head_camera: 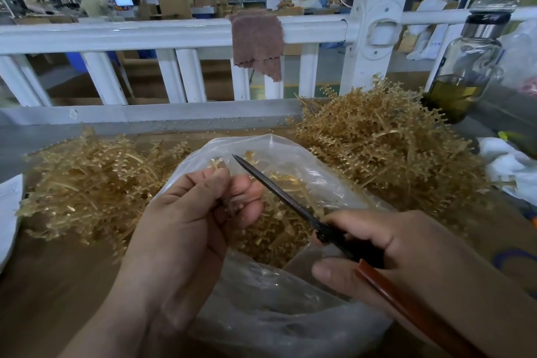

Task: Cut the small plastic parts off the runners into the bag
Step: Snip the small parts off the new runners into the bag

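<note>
1. Two heaps of runners flank the work. One heap [87,183] sprawls toward the left edge of the desk [58,285], and the taller heap [386,148] sits at the far right corner. Both lie close enough to be easy reaching for either hand.
2. The bag [290,314] sits at the near edge, between the heaps. Its mouth gapes directly beneath the hands, presumably so that snipped parts drop straight in. It is thin, clear, crinkled film with a soft sheen.
3. The left hand [186,212] is curled, with fingers and thumb pinching a short runner [216,164] above the bag's mouth. The runner's free end pokes upward toward the blades.
4. The right hand [406,247] wraps its fingers and thumb around the handles of the scissors [279,192]. The blades lie together, pointing up-left just beside the runner. They are dark, narrow, pointed metal, and the handle is smooth and reddish-brown.
5. The runners are amber, translucent and stiff, with thin stems bristling with tiny nubs.
6. Golden cut pieces [276,229] appear to lie inside the bag, suggesting the job is well underway, with plenty left.
</note>
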